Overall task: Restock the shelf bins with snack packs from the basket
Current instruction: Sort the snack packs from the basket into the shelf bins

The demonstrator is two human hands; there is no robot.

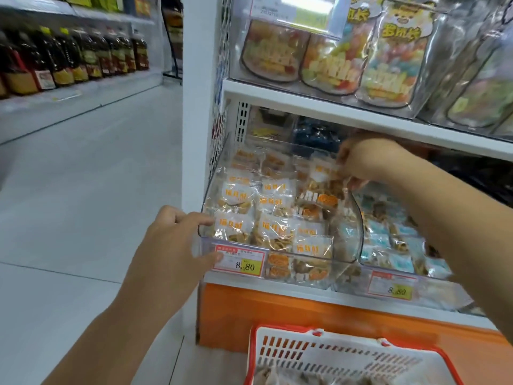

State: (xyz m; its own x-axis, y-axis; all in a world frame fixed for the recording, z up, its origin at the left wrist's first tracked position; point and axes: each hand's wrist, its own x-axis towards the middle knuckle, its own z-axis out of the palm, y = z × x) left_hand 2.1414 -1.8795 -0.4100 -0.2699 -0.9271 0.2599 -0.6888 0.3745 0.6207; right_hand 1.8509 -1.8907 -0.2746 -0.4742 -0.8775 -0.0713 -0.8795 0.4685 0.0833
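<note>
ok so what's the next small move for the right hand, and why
Probably lower the snack pack it pinches onto the pile and let go. The right hand is inside the clear bin, at its back right, low over the packs lying there, and the left hand grips the bin's front left corner, seemingly steadying it.

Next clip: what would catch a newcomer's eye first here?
A clear plastic bin of orange-lettered snack packs dominates mid-frame. The left hand grips its front-left corner while the right hand reaches among packs at the back. A red-rimmed white basket sits below.
</note>
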